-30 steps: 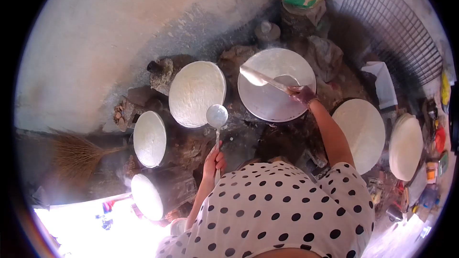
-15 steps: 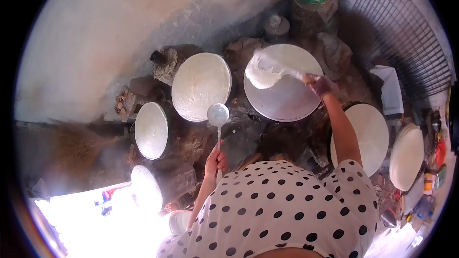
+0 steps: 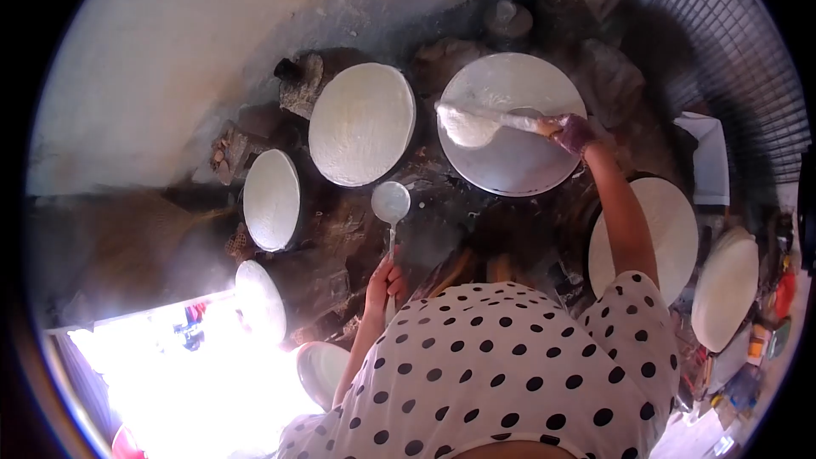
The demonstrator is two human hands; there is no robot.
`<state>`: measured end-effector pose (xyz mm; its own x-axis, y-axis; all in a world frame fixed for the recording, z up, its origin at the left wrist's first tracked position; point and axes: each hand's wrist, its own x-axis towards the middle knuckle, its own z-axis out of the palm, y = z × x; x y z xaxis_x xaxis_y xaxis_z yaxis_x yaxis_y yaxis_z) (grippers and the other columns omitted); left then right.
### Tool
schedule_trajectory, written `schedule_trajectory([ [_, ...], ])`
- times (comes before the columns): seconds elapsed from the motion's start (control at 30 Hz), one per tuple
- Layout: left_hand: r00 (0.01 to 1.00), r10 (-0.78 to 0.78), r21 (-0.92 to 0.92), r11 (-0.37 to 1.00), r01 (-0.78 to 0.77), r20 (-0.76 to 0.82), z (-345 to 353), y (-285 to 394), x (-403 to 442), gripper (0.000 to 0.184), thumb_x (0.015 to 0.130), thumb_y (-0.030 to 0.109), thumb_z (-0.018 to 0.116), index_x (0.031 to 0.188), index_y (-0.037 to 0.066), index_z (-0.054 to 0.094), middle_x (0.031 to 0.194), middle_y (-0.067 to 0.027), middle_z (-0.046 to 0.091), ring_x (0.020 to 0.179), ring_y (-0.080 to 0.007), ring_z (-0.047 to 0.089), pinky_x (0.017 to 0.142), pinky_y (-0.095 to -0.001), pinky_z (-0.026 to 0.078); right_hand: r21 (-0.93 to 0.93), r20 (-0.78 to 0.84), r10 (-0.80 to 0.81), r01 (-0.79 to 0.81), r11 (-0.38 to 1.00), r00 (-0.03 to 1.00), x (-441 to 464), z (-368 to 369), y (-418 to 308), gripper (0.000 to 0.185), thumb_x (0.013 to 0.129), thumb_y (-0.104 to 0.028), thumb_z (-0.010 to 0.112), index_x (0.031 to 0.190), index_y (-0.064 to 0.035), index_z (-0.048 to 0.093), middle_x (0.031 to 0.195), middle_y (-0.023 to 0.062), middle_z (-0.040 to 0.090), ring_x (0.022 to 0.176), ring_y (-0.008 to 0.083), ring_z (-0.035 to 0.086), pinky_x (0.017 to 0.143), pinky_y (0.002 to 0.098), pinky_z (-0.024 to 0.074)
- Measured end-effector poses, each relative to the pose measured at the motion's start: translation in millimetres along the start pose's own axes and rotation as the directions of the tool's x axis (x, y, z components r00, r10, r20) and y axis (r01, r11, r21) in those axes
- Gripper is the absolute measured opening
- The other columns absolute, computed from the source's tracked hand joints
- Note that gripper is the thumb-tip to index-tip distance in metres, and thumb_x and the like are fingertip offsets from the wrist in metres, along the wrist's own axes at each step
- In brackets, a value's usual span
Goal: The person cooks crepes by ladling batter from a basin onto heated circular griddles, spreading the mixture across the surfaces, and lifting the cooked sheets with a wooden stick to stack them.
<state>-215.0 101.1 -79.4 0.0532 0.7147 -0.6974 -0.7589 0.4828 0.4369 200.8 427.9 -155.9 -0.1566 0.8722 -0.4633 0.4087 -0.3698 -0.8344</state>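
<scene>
1. Taking 12 o'clock as the top of the head view, with the dial centred in it.
2. Grasping a flat stick (image 3: 510, 120) in the right hand (image 3: 571, 134), at 2 o'clock, fingers wrapped about one end, the rest pointing towards 9 o'clock.
3. Holding that stick over a large round plate (image 3: 512, 172), between 1 and 2 o'clock, with a white mass (image 3: 467, 132) at the stick's far end; cannot tell if pressed against the surface.
4. Gripping a ladle (image 3: 391, 202) by its handle in the left hand (image 3: 385, 282), at about 6 o'clock, fingers curled shut, bowl pointing towards 12 and lying near the dial's centre, well apart from the plate.
5. Facing a pale oval disc (image 3: 362, 125) at 11 o'clock, a smaller disc (image 3: 272, 201) at 9 and a glare-lit disc (image 3: 261, 299) at 8.
6. Reaching with the right arm past a broad pale round (image 3: 667, 238) at 3 o'clock, partly hidden by that arm; just beyond, near half past 3, a pale stack (image 3: 725, 289).
7. Wearing a dotted top (image 3: 501, 365) at 5 to 6 o'clock, beside a pale basin (image 3: 321, 372) at 7.
</scene>
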Motion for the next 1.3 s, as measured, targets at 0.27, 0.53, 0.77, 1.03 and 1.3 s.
schedule_trajectory([
  [0.27, 0.986, 0.025, 0.047, 0.999, -0.017, -0.167, -12.8, -13.2, -25.3, 0.032, 0.100, 0.025, 0.039, 0.130, 0.019, 0.047, 0.063, 0.0068, 0.035, 0.042, -0.0046, 0.036, 0.036, -0.0221, 0.034, -0.293, 0.178, -0.306, 0.347, 0.891, 0.935, 22.9, -20.9, 42.3, 0.049, 0.079, -0.032, 0.064, 0.124, -0.0120, 0.057, 0.110, 0.0091, 0.066, 0.098, 0.0237, 0.065, 0.078, 0.0329, 0.0497],
  [0.53, 0.999, -0.011, 0.007, 1.000, 0.011, -0.039, -33.5, -0.2, -26.4, 0.030, 0.098, 0.024, 0.042, 0.127, 0.020, 0.050, 0.063, 0.0069, 0.037, 0.042, -0.0056, 0.037, 0.037, -0.0232, 0.035, -0.526, 0.196, -0.418, 0.455, 0.718, 0.887, -80.8, -12.3, 77.3, 0.040, 0.081, -0.026, 0.062, 0.121, -0.0185, 0.060, 0.097, 0.0151, 0.067, 0.080, 0.0276, 0.065, 0.072, 0.0365, 0.0505],
  [0.77, 0.999, -0.034, 0.086, 0.996, 0.032, 0.022, -64.2, 16.6, -41.5, 0.028, 0.098, 0.021, 0.041, 0.124, 0.017, 0.050, 0.062, 0.0043, 0.037, 0.044, -0.0069, 0.035, 0.040, -0.0224, 0.033, -0.214, -0.366, 0.080, -0.167, 0.962, 0.927, -133.7, 204.0, 9.4, 0.037, 0.090, -0.040, 0.051, 0.103, -0.0080, 0.064, 0.078, 0.0110, 0.063, 0.062, 0.0204, 0.059, 0.058, 0.0348, 0.0481],
  [1.03, 0.996, -0.018, 0.086, 0.996, 0.011, 0.089, -139.3, 45.9, -69.4, 0.029, 0.098, 0.021, 0.041, 0.126, 0.016, 0.048, 0.064, 0.0042, 0.036, 0.045, -0.0069, 0.034, 0.040, -0.0229, 0.032, 0.525, -0.464, 0.371, -0.087, 0.847, 0.804, -117.3, 320.6, 39.0, 0.037, 0.090, -0.041, 0.051, 0.076, -0.0077, 0.059, 0.053, 0.0061, 0.053, 0.042, 0.0224, 0.052, 0.038, 0.0372, 0.0421],
  [1.3, 0.999, -0.015, 0.140, 0.990, 0.008, 0.052, -186.8, 61.3, -90.9, 0.030, 0.099, 0.025, 0.041, 0.126, 0.016, 0.047, 0.063, 0.0040, 0.034, 0.045, -0.0071, 0.034, 0.041, -0.0242, 0.033, 0.675, -0.312, 0.426, -0.118, 0.729, 0.849, -79.2, 388.5, 22.4, 0.029, 0.086, -0.029, 0.056, 0.067, -0.0074, 0.053, 0.048, 0.0066, 0.047, 0.031, 0.0200, 0.043, 0.029, 0.0334, 0.0316],
])
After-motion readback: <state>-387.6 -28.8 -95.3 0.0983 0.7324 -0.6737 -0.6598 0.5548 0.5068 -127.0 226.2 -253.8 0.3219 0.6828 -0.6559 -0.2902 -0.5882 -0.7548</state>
